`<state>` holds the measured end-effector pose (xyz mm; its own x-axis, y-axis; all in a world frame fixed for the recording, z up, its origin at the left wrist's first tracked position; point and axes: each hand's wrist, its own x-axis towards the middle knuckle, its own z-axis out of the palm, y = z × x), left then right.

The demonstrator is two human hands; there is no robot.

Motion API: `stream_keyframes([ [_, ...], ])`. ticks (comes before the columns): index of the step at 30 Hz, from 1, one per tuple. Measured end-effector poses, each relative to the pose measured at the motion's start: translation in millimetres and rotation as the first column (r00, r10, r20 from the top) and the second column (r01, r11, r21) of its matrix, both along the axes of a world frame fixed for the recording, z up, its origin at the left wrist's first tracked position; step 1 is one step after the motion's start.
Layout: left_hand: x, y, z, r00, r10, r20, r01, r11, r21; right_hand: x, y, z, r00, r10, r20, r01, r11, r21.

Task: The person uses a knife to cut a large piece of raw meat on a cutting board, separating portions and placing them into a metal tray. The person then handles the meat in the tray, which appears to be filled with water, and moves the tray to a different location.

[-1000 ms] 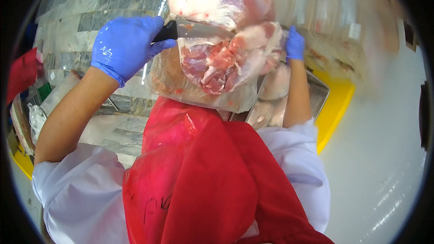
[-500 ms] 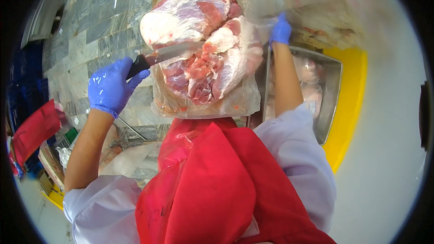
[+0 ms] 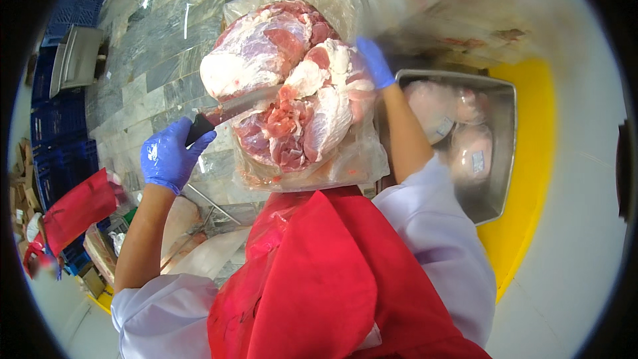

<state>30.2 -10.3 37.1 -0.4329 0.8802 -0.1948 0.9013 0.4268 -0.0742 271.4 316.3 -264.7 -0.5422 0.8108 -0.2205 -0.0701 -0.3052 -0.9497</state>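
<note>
Raw meat point(image 3: 302, 80) lies on a clear plastic sheet point(image 3: 359, 167), directly forward of the operator's red apron point(image 3: 312, 279). The two gloved hands are apart, one on each side of the meat. The left hand point(image 3: 171, 158) is clamped on the black handle of a knife point(image 3: 247, 104); the blade points right and extends over the meat, between its upper and lower portions. The right hand point(image 3: 376, 63) is positioned at the meat's right edge; whether it grips cannot be told. To the right, a metal tray point(image 3: 497, 159) contains pale plastic-wrapped pieces point(image 3: 473, 149) and adjoins a yellow surface point(image 3: 535, 139). Grey tiles point(image 3: 159, 53) extend beyond the left hand. Blue crates point(image 3: 56, 126) stand at the far left.
</note>
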Motion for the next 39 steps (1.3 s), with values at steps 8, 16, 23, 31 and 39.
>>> stream_keyframes([
  [8,2,7,-4,0.997,0.071,0.015,-0.07,0.996,-0.055,37,12,64,0.668,0.271,0.693,-0.712,0.505,0.489],
  [16,5,6,-26,0.994,0.083,0.065,-0.08,0.995,-0.057,89,-20,69,0.69,0.205,0.694,-0.721,0.108,0.685],
  [23,10,19,-24,0.994,0.06,0.09,-0.055,0.997,-0.054,127,-128,12,0.787,-0.248,0.565,-0.235,0.727,0.646],
  [31,9,31,-5,0.997,0.042,0.062,-0.035,0.995,-0.098,97,-149,-7,0.75,-0.33,0.573,0.031,0.883,0.468],
  [39,12,10,-36,0.991,0.121,0.065,-0.115,0.99,-0.084,94,-136,35,0.698,-0.637,0.325,0.309,0.678,0.667],
])
